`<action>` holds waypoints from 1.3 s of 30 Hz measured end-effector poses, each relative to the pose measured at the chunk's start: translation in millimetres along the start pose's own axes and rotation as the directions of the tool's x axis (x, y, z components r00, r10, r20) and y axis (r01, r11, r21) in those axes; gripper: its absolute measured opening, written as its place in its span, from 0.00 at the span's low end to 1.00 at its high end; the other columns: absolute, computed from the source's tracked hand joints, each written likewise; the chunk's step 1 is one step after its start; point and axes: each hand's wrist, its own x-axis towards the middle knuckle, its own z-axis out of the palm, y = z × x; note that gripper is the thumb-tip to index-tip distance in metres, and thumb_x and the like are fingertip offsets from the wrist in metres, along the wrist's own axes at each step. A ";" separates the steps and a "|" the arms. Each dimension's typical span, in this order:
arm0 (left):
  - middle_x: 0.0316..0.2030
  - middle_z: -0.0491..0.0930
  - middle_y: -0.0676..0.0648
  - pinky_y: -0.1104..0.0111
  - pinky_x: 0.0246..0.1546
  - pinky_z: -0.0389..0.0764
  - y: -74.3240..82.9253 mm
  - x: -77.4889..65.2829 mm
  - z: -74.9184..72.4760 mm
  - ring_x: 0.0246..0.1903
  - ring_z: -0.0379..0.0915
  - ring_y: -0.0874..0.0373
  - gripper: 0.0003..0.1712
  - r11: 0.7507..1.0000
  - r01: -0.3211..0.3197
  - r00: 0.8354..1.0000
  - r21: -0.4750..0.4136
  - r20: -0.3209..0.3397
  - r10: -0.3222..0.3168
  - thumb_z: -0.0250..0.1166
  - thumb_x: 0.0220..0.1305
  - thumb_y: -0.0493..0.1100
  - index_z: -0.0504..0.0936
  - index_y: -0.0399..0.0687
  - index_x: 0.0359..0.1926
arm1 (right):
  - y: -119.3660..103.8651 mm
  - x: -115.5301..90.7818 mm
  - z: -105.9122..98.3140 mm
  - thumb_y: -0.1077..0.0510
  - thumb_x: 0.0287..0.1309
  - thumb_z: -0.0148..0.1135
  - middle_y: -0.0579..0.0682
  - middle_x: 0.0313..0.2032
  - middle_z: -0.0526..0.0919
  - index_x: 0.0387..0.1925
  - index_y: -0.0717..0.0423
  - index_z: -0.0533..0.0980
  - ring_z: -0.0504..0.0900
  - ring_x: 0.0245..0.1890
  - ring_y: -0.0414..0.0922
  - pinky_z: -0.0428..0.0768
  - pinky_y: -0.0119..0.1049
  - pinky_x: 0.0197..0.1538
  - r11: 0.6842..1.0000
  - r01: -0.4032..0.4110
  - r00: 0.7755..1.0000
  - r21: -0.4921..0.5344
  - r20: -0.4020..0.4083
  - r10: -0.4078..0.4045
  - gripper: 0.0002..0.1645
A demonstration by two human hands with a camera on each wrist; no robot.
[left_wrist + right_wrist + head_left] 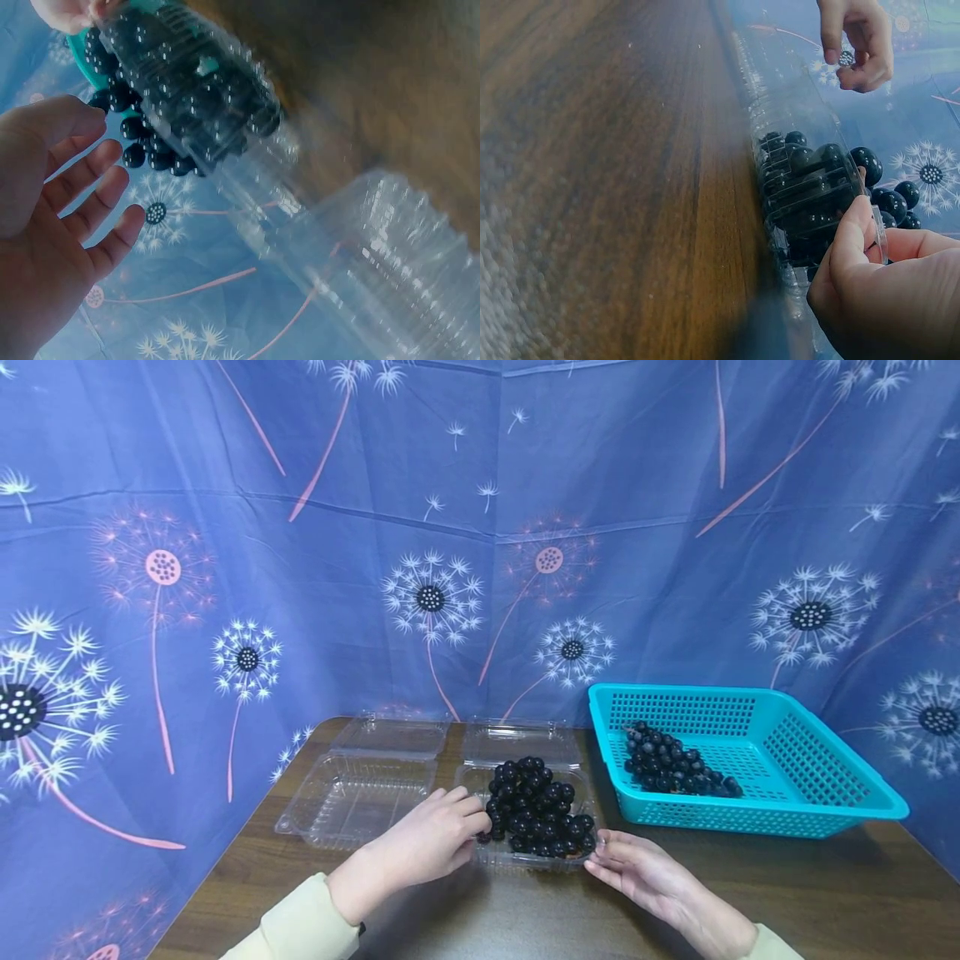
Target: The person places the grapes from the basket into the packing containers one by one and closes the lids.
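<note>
A bunch of black grapes (528,806) fills a clear plastic clamshell box (495,858) in the middle of the table, with some grapes heaped above the rim. At the box's right front corner, my right hand (648,877) pinches the rim between thumb and fingers; the right wrist view shows this right hand (889,270) close up. On the left side, my left hand (427,839) hovers by the grapes. In the left wrist view, the left hand (60,187) has loosely bent, spread fingers and holds nothing; its thumb tip is near a grape, and contact is unclear.
Left of the filled box lies another clear clamshell box (300,806), its lid (390,735) folded back. The filled box's lid (521,742) also lies back. A turquoise basket (750,820) at the right holds another bunch of grapes (675,766). Behind hangs a blue dandelion-print cloth (330,577).
</note>
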 end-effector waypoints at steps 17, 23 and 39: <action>0.30 0.71 0.57 0.70 0.29 0.66 -25.4 20.6 -20.5 0.32 0.63 0.60 0.10 0.995 0.052 0.998 0.086 0.034 -0.055 0.68 0.50 0.44 0.74 0.54 0.31 | -0.6 -5.7 4.1 0.72 0.60 0.50 0.51 0.36 0.73 0.56 0.67 0.51 0.79 0.42 0.42 0.76 0.35 0.56 1.000 0.008 0.999 0.018 -0.038 -0.007 0.26; 0.30 0.72 0.57 0.71 0.30 0.66 -35.8 27.5 -23.3 0.32 0.64 0.61 0.09 0.995 0.057 0.998 0.085 0.022 -0.059 0.68 0.50 0.43 0.76 0.54 0.32 | -1.0 -6.7 4.4 0.71 0.60 0.51 0.51 0.35 0.73 0.52 0.64 0.56 0.79 0.42 0.42 0.76 0.35 0.56 1.000 0.010 1.000 0.022 -0.019 -0.010 0.21; 0.36 0.75 0.53 0.65 0.37 0.74 -63.3 44.5 -21.5 0.38 0.69 0.56 0.13 0.983 0.173 0.978 0.065 0.107 -0.180 0.69 0.52 0.44 0.77 0.51 0.39 | -2.2 -6.1 5.4 0.70 0.61 0.49 0.51 0.36 0.73 0.63 0.71 0.37 0.79 0.43 0.41 0.75 0.35 0.57 1.000 -0.003 1.000 -0.020 -0.029 0.002 0.39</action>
